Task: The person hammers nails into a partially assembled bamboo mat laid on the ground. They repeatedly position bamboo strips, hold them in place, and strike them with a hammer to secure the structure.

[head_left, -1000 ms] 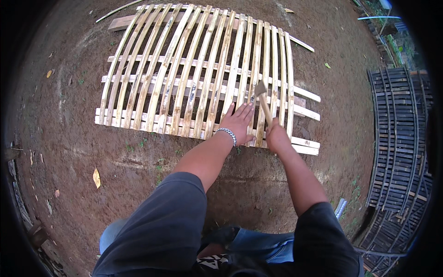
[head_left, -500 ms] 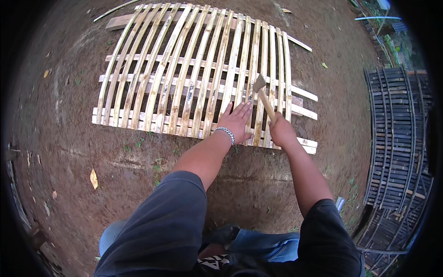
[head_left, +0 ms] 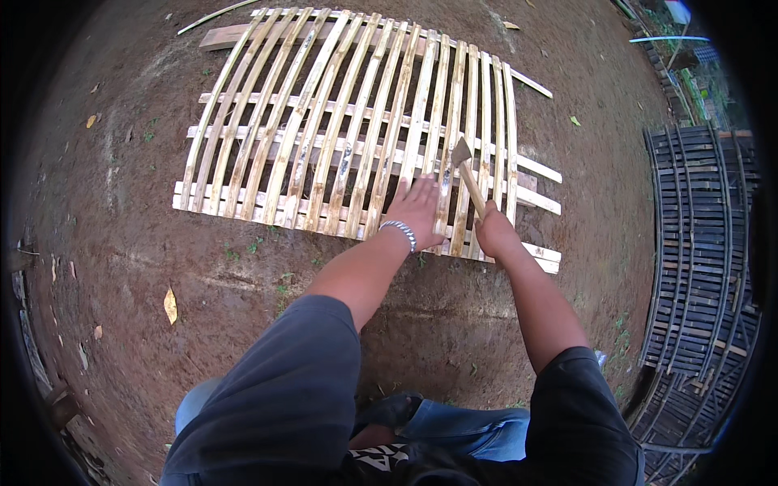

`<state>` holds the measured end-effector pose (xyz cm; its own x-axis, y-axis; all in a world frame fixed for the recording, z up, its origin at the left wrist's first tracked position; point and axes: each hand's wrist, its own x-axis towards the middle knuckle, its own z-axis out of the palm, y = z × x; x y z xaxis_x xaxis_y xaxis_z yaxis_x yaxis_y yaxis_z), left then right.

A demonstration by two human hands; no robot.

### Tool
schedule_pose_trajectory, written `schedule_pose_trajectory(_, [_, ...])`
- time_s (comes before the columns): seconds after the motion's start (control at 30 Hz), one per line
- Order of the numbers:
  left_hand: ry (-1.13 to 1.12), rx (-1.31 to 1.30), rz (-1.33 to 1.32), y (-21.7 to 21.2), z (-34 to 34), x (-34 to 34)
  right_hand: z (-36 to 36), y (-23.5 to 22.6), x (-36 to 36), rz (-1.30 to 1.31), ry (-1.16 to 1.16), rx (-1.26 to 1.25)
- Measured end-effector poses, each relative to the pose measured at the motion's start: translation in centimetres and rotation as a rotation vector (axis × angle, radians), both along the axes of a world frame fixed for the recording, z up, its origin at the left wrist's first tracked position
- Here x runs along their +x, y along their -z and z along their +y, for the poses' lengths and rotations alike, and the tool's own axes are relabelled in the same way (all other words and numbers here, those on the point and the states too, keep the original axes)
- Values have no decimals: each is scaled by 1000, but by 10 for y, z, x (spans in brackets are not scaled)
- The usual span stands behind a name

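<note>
A slatted panel (head_left: 190, 199) of pale split bamboo or wooden strips over crosswise rails lies on the ground in front of me. My left hand (head_left: 416, 208) rests flat on its near edge, fingers spread across the strips, a silver bracelet at the wrist. In my right hand (head_left: 496, 231) is the lower handle of a small hatchet (head_left: 472, 186), fingers wrapped round the wood. Its metal head is over the strips to the right of my left fingertips. Whether the head touches a strip, I cannot tell.
Brown soil (head_left: 243, 324) surrounds the panel, with a dry yellow leaf (head_left: 170, 307) at left. Dark slatted racks (head_left: 689, 251) stand along the right side. One loose thin strip (head_left: 215, 14) lies beyond the panel's far left corner. My jeans (head_left: 466, 431) show below.
The view has shifted slightly, so the panel appears a little further right. Both hands keep almost the same place, and the hatchet head sits slightly lower in view.
</note>
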<state>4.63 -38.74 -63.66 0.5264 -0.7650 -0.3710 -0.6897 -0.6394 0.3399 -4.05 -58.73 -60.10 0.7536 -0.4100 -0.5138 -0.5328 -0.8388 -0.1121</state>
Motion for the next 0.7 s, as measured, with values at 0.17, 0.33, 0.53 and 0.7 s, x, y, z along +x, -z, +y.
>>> schedule_pose_trajectory(0.17, [-81,-57,11,12,20,-3,33,-36,28,-259,60,48])
schedule_pose_trajectory(0.33, [-25,16,-51,7,21,-4,74,-35,44,-772,229,274])
schedule_pose_trajectory(0.53, [-10,9,-42,4,16,-5,49,6,22,-83,18,50])
schedule_pose_trajectory(0.7, [-31,4,-45,9,22,-3,65,-43,39,-279,24,28])
